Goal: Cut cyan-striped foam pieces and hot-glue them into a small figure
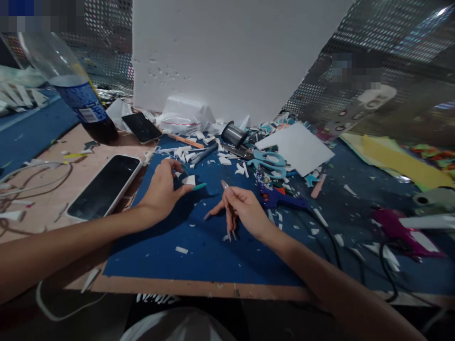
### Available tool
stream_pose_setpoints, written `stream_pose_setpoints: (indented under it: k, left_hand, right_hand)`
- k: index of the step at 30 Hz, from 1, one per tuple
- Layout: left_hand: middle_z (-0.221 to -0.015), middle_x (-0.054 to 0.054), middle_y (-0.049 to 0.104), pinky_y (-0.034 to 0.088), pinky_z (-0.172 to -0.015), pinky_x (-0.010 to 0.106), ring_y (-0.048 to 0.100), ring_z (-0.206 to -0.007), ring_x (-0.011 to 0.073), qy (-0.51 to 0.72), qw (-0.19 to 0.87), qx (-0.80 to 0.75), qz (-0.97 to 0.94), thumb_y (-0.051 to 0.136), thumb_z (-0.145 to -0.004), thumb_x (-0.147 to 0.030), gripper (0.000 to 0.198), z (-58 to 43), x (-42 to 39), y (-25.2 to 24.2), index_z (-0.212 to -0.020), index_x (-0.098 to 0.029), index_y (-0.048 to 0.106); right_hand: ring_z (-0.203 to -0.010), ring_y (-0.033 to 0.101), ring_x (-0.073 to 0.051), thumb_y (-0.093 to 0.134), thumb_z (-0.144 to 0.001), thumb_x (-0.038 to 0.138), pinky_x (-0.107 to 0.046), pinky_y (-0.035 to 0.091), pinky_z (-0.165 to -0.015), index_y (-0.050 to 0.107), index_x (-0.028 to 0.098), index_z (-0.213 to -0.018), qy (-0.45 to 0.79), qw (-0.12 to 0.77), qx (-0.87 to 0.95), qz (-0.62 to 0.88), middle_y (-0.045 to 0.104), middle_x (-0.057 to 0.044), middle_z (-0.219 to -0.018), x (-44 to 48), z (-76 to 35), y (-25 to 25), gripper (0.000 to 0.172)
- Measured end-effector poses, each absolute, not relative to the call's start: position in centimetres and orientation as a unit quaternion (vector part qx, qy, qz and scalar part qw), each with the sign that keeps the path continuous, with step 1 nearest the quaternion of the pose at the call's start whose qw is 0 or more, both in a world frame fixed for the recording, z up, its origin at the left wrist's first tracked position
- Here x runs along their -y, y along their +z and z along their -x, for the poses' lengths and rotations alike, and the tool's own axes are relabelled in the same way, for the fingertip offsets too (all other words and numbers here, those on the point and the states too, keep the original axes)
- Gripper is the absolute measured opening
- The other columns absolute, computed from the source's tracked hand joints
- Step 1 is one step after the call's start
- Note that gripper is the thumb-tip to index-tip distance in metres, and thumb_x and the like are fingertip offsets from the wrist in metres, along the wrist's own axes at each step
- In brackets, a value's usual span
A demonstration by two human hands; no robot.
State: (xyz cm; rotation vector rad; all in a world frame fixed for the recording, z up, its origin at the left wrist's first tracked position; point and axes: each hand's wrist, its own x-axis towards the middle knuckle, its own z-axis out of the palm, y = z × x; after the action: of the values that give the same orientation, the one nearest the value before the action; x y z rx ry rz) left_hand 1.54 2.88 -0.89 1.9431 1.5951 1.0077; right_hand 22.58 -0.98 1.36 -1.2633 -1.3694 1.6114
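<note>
My left hand (164, 184) is over the blue mat (159, 260), its fingers curled around a small white piece with a dark part (189, 180). A long teal nail shows at its thumb. Just right of it, my right hand (243, 208) hovers above the mat, fingers apart and pointing down and left, with nothing visible in them. Beyond my right hand lie light-blue-handled scissors (268, 163) and a dark blue glue gun (280, 196). A small white strip (181, 250) rests on the mat nearer to me.
On the left are a white-edged phone (104, 187), a second dark phone (142, 127) and a tilted cola bottle (83, 102). White scraps, a dark spool (233, 134) and a white sheet (298, 148) lie at the back. At right sits a magenta glue gun (405, 232) with cables.
</note>
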Motion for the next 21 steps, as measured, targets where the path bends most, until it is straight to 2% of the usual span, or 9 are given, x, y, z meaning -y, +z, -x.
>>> stream_pose_setpoints:
  k: [4, 8, 10, 14, 16, 18, 21]
  left_hand:
    - [-0.096, 0.006, 0.051, 0.043, -0.081, 0.038, 0.050, -0.092, 0.0225, 0.317, 0.205, -0.580, -0.722, 0.074, -0.070, -0.021, 0.042, -1.67, -2.79, -0.86, -0.097, -0.019, 0.041]
    - [-0.095, 0.005, 0.051, 0.044, -0.081, 0.038, 0.051, -0.092, 0.0222, 0.311, 0.213, -0.588, -0.716, 0.071, -0.072, -0.022, 0.041, -1.81, -2.81, -0.85, -0.098, -0.019, 0.040]
    - [-0.094, 0.004, 0.050, 0.045, -0.081, 0.037, 0.051, -0.091, 0.0212, 0.320, 0.212, -0.585, -0.715, 0.072, -0.072, -0.022, 0.041, -1.85, -2.79, -0.88, -0.098, -0.019, 0.040]
    - [-0.092, 0.003, 0.049, 0.045, -0.079, 0.036, 0.051, -0.088, 0.0199, 0.342, 0.198, -0.564, -0.725, 0.069, -0.074, -0.024, 0.037, -1.81, -2.68, -0.92, -0.096, -0.020, 0.040]
    - [-0.092, 0.004, 0.048, 0.045, -0.079, 0.036, 0.051, -0.089, 0.0204, 0.353, 0.199, -0.560, -0.723, 0.067, -0.075, -0.026, 0.036, -1.76, -2.64, -0.91, -0.097, -0.020, 0.039]
    - [-0.093, 0.004, 0.047, 0.045, -0.080, 0.036, 0.051, -0.090, 0.0207, 0.363, 0.200, -0.560, -0.717, 0.066, -0.075, -0.027, 0.036, -1.71, -2.63, -0.92, -0.097, -0.020, 0.039]
    - [-0.095, 0.004, 0.048, 0.045, -0.081, 0.036, 0.051, -0.092, 0.0214, 0.372, 0.192, -0.558, -0.716, 0.065, -0.076, -0.027, 0.034, -1.66, -2.65, -0.94, -0.097, -0.020, 0.039]
  right_hand:
    - [-0.033, 0.056, -0.008, 0.046, -0.087, 0.056, -0.018, 0.039, -0.031, 0.041, 0.019, -0.064, 0.554, 0.360, 0.542, 0.519, 0.074, -0.011, -0.082, 0.89, -22.66, 1.19, 0.043]
    - [-0.028, 0.050, -0.007, 0.045, -0.088, 0.055, -0.016, 0.035, -0.029, 0.042, 0.019, -0.060, 0.552, 0.343, 0.550, 0.525, 0.071, -0.008, -0.064, 1.09, -22.66, 1.27, 0.046]
    - [-0.027, 0.047, -0.006, 0.043, -0.088, 0.056, -0.016, 0.033, -0.028, 0.044, 0.019, -0.062, 0.551, 0.350, 0.546, 0.524, 0.070, -0.007, -0.062, 1.19, -22.63, 1.34, 0.045]
    - [-0.032, 0.052, -0.005, 0.043, -0.089, 0.054, -0.017, 0.038, -0.031, 0.042, 0.019, -0.065, 0.543, 0.357, 0.558, 0.516, 0.074, -0.012, -0.091, 1.16, -22.63, 1.46, 0.043]
    - [-0.034, 0.054, -0.006, 0.044, -0.088, 0.055, -0.018, 0.040, -0.033, 0.040, 0.020, -0.063, 0.547, 0.332, 0.574, 0.510, 0.073, -0.013, -0.096, 1.12, -22.60, 1.49, 0.043]
    - [-0.034, 0.054, -0.006, 0.046, -0.087, 0.056, -0.018, 0.040, -0.034, 0.041, 0.019, -0.061, 0.561, 0.310, 0.586, 0.496, 0.074, -0.011, -0.084, 1.13, -22.55, 1.47, 0.045]
    - [-0.030, 0.049, -0.007, 0.048, -0.085, 0.058, -0.017, 0.036, -0.031, 0.043, 0.019, -0.059, 0.600, 0.325, 0.565, 0.465, 0.070, -0.006, -0.060, 1.15, -22.47, 1.37, 0.047]
